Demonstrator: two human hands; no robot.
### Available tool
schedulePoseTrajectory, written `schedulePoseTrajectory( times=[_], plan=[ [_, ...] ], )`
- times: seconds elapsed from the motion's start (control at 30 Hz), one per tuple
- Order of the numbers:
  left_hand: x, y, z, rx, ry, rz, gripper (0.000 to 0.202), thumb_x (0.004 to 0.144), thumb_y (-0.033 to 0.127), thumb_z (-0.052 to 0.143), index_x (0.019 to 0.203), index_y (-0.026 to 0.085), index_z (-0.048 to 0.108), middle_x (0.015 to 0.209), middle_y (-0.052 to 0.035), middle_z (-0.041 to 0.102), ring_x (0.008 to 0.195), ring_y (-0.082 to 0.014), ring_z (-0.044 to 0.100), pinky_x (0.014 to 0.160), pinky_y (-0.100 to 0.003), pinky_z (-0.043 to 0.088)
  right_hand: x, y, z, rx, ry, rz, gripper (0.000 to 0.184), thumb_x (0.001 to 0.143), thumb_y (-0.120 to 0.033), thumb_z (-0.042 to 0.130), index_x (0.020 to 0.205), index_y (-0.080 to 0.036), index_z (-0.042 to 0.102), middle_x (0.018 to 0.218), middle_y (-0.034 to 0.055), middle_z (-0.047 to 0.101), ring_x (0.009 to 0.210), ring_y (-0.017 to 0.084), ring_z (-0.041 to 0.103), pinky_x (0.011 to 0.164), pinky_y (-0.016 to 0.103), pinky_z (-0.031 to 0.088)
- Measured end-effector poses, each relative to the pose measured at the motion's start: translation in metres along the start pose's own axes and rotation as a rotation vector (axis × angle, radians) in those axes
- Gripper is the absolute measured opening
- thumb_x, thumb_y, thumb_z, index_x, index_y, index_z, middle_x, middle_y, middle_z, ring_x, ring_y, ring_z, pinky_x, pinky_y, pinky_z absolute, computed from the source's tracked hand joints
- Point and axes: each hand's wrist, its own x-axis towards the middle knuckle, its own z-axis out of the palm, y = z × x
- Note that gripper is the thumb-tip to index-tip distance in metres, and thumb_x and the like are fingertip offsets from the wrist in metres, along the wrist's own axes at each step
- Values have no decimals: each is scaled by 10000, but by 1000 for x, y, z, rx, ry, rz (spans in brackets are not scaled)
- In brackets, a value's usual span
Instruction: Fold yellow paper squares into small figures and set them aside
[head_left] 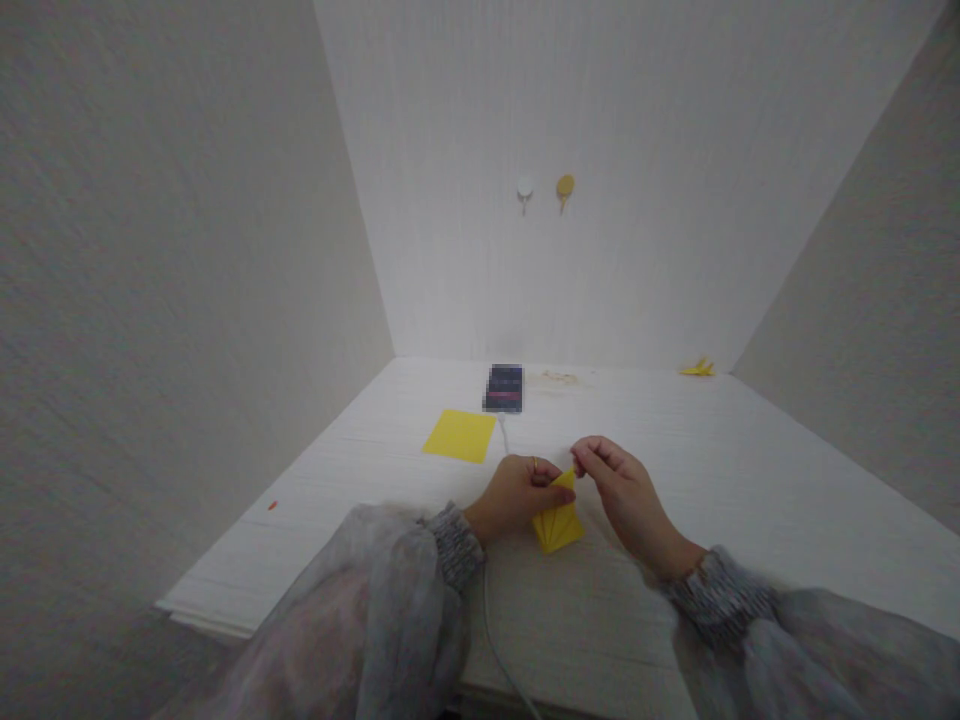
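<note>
A small yellow paper (556, 530), folded with several creases fanning out over its lower part, is held above the table's near side. My left hand (521, 492) is closed on it, thumb across the front and fingers behind; a ring shows on one finger. At the paper's pointed upper end, my right hand (616, 490) has its thumb and fingers pinched together on the tip. How much of the tip lies between those fingertips is hard to see. A flat yellow square sheet (460, 436) lies on the table beyond my left hand.
On the white table (360, 440), a phone with a blurred screen (503, 388) lies at the back, a cable (491, 620) running toward me. A folded yellow paper plane (699, 368) rests back right; a small orange bit (273, 505) lies left. Two hooks (565, 186) hang on the wall.
</note>
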Motion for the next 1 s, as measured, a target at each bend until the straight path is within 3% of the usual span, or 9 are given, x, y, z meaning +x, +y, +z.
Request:
schedulePoseTrajectory(
  times=[0.1,0.3,0.63,1.0],
  plan=[
    [1,-3,-1,36,17,1,243,561,314,656,684,112,600,631,-18,589,533,-96,500,499,-206,368,2,0,-1,-8,11,-4,189,750,-344,481,654,-185,515,591,-18,466,593,114,441,582,234,361],
    [3,-8,-4,132,38,81,301,598,361,623,780,122,637,613,-6,583,539,-92,488,512,-204,370,2,5,-1,-108,-163,73,209,649,-375,586,613,-177,534,587,-12,524,571,124,471,539,242,368],
    [0,0,-2,152,-2,73,277,593,362,627,736,125,644,570,4,564,487,-72,444,466,-187,325,-1,2,-1,-51,-89,103,180,633,-336,588,557,-177,546,552,-17,525,553,118,470,527,235,376],
    [1,-3,-3,282,106,104,303,577,403,630,690,122,627,483,39,465,465,-63,399,439,-181,294,5,9,-2,-204,-98,124,180,631,-344,598,589,-170,588,568,7,583,550,138,510,527,255,397]
  ],
)
